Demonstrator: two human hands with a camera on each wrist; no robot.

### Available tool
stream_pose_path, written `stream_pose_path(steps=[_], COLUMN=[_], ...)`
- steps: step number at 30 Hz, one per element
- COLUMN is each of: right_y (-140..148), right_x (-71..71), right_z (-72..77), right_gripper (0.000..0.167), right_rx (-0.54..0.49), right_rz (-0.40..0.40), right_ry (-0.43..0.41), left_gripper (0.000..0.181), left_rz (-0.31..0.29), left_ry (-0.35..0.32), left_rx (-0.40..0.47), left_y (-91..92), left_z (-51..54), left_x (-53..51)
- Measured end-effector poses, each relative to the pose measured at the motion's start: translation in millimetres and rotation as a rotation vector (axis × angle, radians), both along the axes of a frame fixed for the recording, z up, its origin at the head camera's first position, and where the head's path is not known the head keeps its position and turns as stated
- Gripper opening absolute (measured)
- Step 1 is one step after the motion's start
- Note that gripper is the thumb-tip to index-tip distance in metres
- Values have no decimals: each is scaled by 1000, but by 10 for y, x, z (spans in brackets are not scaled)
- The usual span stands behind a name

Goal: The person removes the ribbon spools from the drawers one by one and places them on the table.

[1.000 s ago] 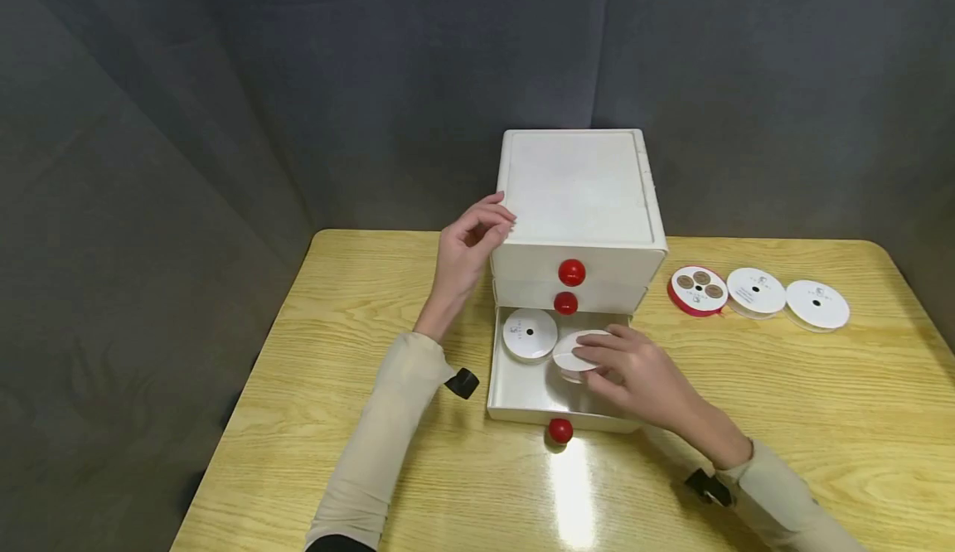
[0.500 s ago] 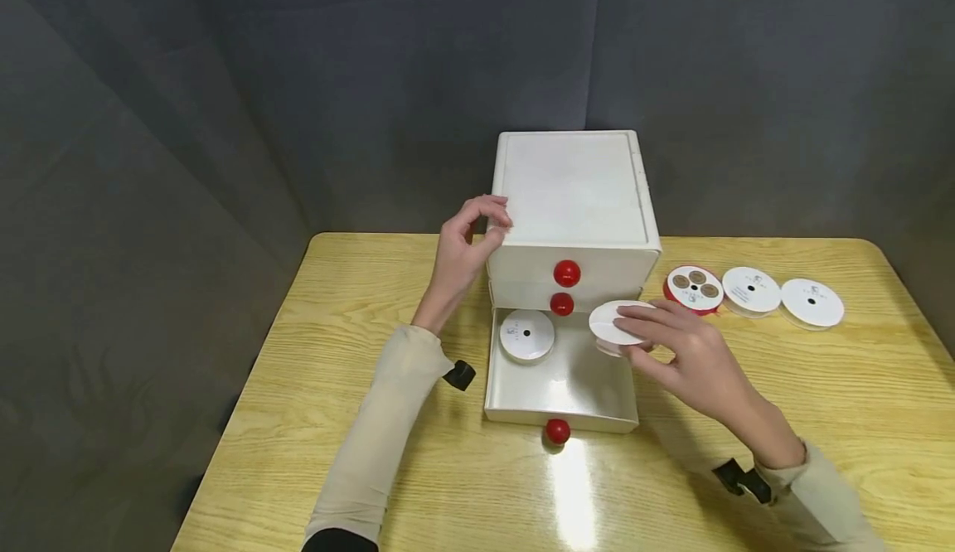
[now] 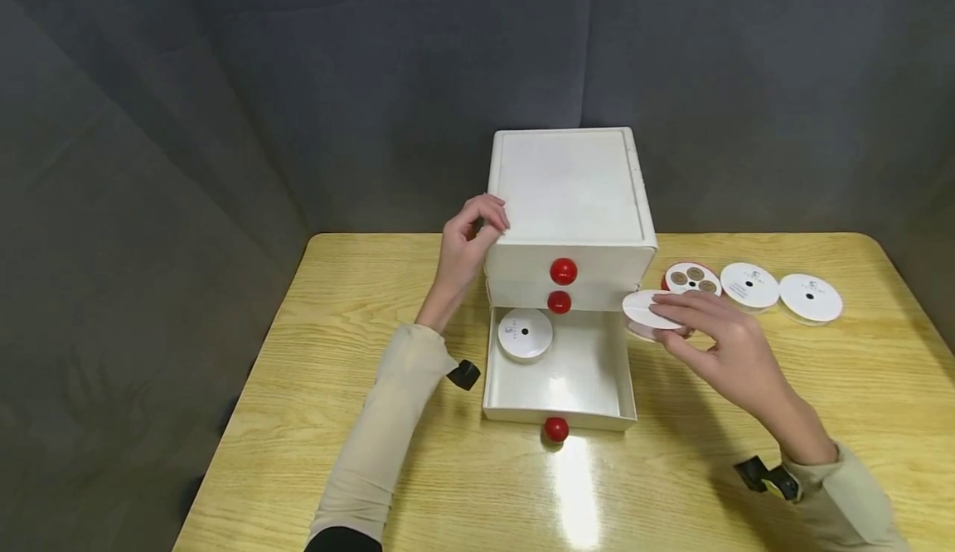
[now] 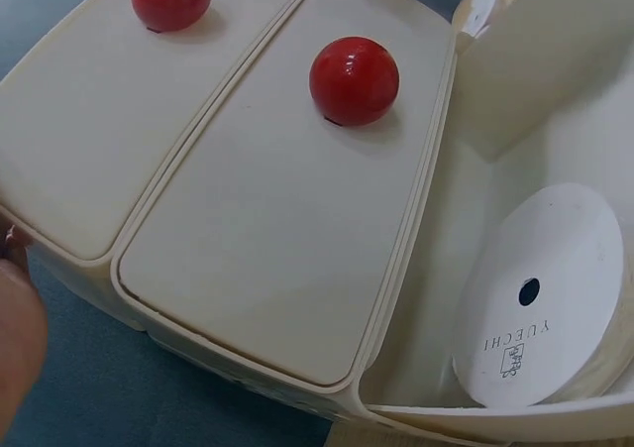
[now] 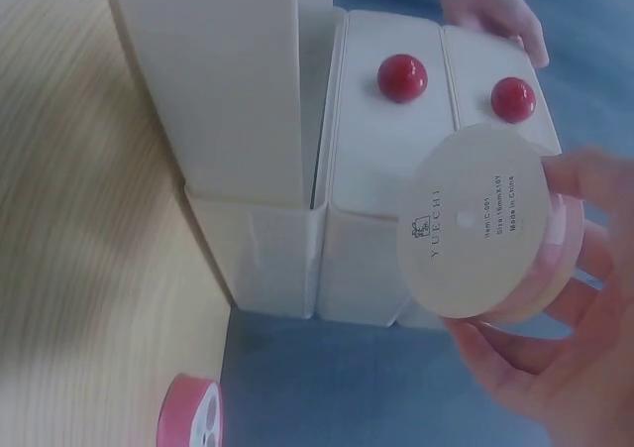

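Observation:
My right hand (image 3: 734,357) holds a ribbon spool (image 5: 471,234) with white discs and pale pink ribbon, pinched between thumb and fingers. It hangs just right of the open drawer, above the table. My left hand (image 3: 462,249) rests on the top left edge of a white drawer cabinet (image 3: 570,187), its fingers bent and holding nothing. The bottom drawer (image 3: 578,378) is pulled out. Inside, at its back left, lies a white spool (image 3: 535,345), seen closely in the left wrist view. The two upper drawers with red knobs are closed.
Right of the cabinet, a red ribbon spool (image 3: 681,276) and two white spools (image 3: 761,291) lie in a row on the wooden table (image 3: 358,312). The drawer's red knob (image 3: 555,429) sticks out toward the front. A dark cloth (image 3: 403,79) hangs behind.
My right hand has lifted the pink ribbon spool out of the bottom drawer and moved it right, past the drawer's side. My left hand has stayed at the cabinet's top edge.

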State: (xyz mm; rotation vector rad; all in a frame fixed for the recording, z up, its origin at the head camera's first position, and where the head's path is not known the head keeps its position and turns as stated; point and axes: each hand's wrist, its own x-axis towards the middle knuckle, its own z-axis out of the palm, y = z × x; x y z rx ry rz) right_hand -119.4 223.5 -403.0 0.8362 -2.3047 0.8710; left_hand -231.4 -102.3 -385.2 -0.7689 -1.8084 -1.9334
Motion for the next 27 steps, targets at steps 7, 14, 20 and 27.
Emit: stream_pose_path(steps=[7,14,20,27], right_y=[114,196,271,349], right_x=[-22,-45,-83,-142], right_z=[-30,-50,-118,-246], right_gripper=[26,27,26,26], right_rx=[-31,-37,-3,16], right_rz=[-26,-73,-130,-182], right_ry=[24,37,30,24], left_gripper=[13,13,13,13], left_rz=[-6,-1,17,18], left_ry=[5,1,7,3], left_rx=[22,37,55,72], left_y=[-10,-3,16,21], left_z=[-14,-29,-35,-39], left_x=[-10,-9,-12,-25])
